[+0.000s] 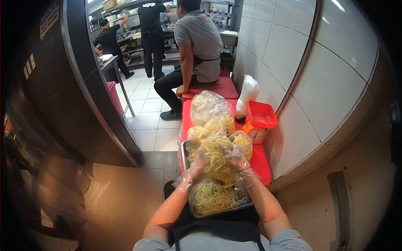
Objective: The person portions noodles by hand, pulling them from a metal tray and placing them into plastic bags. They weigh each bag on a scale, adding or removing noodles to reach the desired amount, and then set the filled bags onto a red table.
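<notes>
Both my hands wear clear plastic gloves and hold a clump of pale yellow noodles between them, above a metal tray. My left hand presses on the clump's left side, and my right hand is on its right side. More loose noodles lie in the near part of the tray. Beyond the clump are clear plastic bags with pale contents. A clear container of noodles stands to the right of the clump.
An orange scale with a red tray and a plastic-wrapped bottle stand by the tiled wall. A person in a grey shirt sits on the red bench. Other people in black stand near shelves farther back.
</notes>
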A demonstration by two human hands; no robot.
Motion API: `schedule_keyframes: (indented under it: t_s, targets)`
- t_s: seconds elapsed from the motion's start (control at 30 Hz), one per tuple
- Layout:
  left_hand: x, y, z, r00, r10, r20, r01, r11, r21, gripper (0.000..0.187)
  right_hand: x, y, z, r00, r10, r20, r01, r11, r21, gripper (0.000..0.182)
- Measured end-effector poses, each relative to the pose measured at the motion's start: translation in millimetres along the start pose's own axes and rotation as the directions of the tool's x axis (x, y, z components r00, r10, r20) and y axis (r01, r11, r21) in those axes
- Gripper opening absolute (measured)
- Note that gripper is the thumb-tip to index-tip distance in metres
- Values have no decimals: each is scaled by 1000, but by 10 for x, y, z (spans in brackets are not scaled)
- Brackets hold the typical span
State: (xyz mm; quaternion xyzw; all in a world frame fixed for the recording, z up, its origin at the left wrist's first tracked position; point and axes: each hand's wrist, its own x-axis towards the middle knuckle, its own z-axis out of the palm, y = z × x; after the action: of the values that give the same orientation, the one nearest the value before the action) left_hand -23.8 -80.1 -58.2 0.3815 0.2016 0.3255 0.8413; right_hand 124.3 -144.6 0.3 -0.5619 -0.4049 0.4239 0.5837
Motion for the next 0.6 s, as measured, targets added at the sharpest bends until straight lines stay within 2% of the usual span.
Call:
schedule_keyframes:
  t_s: [0.03, 0.07, 0.1, 0.13, 0.17, 0.2, 0.23, 0.3, 0.33, 0.37, 0.4, 0.43, 0.47, 0.5, 0.53, 0.57, 0.6]
  targets:
    - [-74, 75, 168, 991, -127, 39, 130, 986, -106, 56, 175, 668, -134, 953, -301, 38, 295, 890, -349, 21]
    - [22, -11, 121, 996, -79, -32, 80, 995, 51, 51, 348, 1327, -267, 816, -573, 72, 469, 585, -661, 17]
    - [194, -133, 8, 995, -15, -94, 35, 977, 208, 47, 312, 1678, -202, 684, -711, 161, 387, 167, -907, 15]
    - [301, -198, -48, 987, 60, -146, -2, 932, 363, 42, 239, 1612, -136, 710, -670, 215, 314, 28, -949, 15]
    - [171, -83, 101, 980, 160, -122, -149, 984, 94, 39, 167, 1546, -70, 732, -626, 269, 249, -121, -961, 15]
    - [212, -78, 63, 969, 228, -100, -206, 960, 191, 39, -139, 951, 66, 868, -438, 236, 285, 48, -957, 17]
    - [285, -99, -24, 954, 290, -72, -259, 923, 284, 39, -310, 623, 134, 950, -216, 227, 274, 219, -936, 19]
    - [410, -254, -245, 906, 423, 11, -375, 789, 487, 41, -168, 1003, 5, 907, -317, 276, 355, 228, -907, 17]
    - [321, -235, -193, 945, 327, 21, -308, 865, 397, 42, -64, 1214, -97, 881, -368, 297, 396, 229, -889, 16]
    - [179, -165, -61, 973, 229, 42, -231, 925, 303, 44, 94, 1268, -259, 788, -389, 477, 470, -119, -875, 24]
    - [95, -153, 23, 989, 131, 72, -143, 968, 208, 47, 89, 1115, -224, 823, -410, 393, 459, 70, -886, 25]
    - [81, -264, 82, 993, 118, 0, -115, 972, 205, 54, 36, 963, -197, 856, -415, 310, 436, 255, -863, 27]
    - [68, -233, 69, 989, 146, 22, -139, 868, 477, 53, -7, 808, -181, 855, -379, 355, 453, 210, -866, 30]
    - [45, -184, 53, 984, 168, 51, -154, 690, 707, 53, -50, 654, -166, 851, -342, 400, 473, 165, -865, 35]
    - [148, -252, -2, 980, 199, 11, -180, 859, 480, 53, -138, 510, 1, 924, -310, 222, 369, 584, -723, 38]
    - [251, -317, -56, 973, 230, -29, -219, 952, 214, 53, -245, 366, 287, 978, -195, 69, 206, 883, -421, 42]
    - [268, -352, -125, 973, 228, -38, -218, 960, 175, 51, -334, 326, 437, 1000, -18, -26, 18, 1000, -22, 46]
